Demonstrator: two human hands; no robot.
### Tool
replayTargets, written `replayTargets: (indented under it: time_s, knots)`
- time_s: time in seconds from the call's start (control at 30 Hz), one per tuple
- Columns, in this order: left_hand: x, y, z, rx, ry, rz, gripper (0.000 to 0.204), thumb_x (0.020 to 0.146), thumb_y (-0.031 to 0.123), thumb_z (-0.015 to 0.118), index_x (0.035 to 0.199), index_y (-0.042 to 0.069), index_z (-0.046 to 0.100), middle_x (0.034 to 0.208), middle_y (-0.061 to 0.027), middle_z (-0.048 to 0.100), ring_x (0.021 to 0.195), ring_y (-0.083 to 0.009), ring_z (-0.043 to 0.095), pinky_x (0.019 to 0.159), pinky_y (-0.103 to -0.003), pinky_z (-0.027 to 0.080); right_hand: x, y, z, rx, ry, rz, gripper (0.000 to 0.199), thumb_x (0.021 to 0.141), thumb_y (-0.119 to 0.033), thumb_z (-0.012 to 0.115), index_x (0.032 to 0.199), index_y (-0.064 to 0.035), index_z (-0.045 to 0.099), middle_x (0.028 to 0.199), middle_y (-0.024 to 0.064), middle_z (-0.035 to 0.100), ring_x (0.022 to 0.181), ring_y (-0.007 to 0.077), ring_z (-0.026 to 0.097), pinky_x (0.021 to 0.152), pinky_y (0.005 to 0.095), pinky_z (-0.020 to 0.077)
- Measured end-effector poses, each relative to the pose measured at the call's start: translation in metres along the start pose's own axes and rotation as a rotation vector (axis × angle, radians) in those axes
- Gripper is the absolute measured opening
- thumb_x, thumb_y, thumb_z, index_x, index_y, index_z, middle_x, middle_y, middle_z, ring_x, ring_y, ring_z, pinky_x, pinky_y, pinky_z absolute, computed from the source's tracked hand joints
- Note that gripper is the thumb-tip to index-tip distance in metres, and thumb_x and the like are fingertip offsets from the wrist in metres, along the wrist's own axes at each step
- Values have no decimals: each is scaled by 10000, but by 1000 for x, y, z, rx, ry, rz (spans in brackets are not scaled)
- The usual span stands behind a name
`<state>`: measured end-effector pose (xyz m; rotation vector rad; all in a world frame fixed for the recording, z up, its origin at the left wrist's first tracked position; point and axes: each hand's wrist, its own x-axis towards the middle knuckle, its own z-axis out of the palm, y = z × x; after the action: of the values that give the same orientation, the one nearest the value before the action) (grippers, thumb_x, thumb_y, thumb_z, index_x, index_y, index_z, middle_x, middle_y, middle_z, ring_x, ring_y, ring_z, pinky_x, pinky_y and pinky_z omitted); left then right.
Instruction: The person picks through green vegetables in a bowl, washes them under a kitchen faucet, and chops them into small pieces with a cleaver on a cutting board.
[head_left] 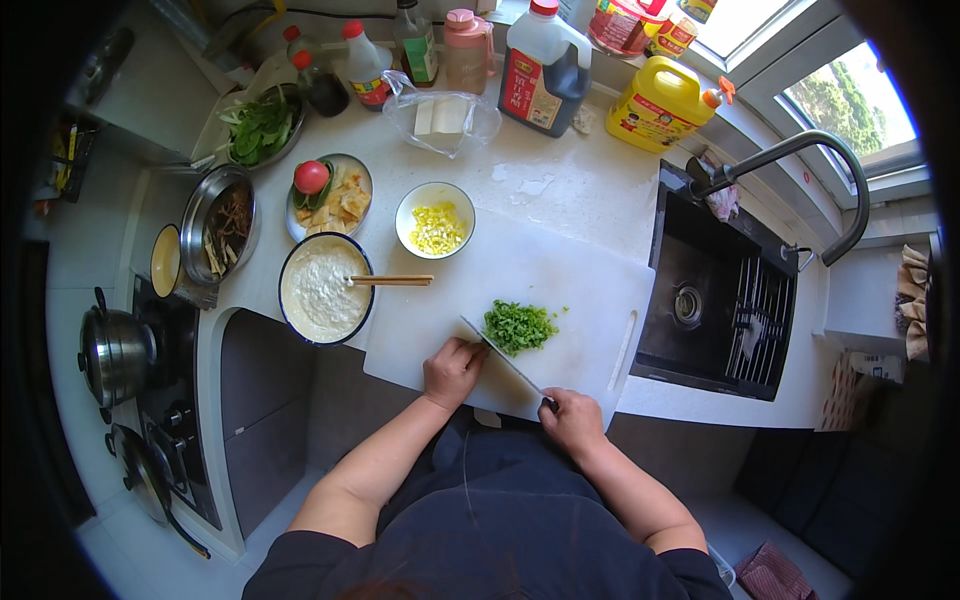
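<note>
Both hands (452, 371) (572, 420) seemingly hide knife (505, 357) handle, spine.

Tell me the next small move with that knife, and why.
Probably sweep the blade back through the chopped greens. The right hand grips the knife handle, the left hand rests by the blade's tip, and the pile lies against the blade on the white cutting board, a few bits scattered loose beside it.
</note>
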<state>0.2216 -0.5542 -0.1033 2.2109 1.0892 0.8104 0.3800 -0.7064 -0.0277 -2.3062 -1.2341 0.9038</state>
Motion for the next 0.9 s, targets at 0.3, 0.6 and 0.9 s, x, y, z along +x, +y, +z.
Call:
replayTargets:
  time_s: [0.3,0.6,0.9]
  knots:
    - [9,-4,-1,-125,-70,-254,41,727,128,694,694,104,695,730,-84,618,612,-290,612,552,-378,496,4,-5,-8,25,-42,28,220,770,-184,611,940,-80,703,789,156,677,720,339,655,695,427,534]
    - [4,1,-12,-197,-34,-351,52,724,73,683,773,53,684,728,-116,629,598,-263,620,532,-337,491,2,-2,-8,-18,9,-70,204,774,-187,614,938,-93,691,782,151,668,700,345,647,670,438,533]
    - [-8,-10,-6,31,8,8,108,671,65,692,774,92,675,781,-88,639,637,-305,626,541,-381,517,2,-5,-7,-216,16,-235,95,780,-179,616,846,-111,621,695,136,625,596,337,624,548,446,520]
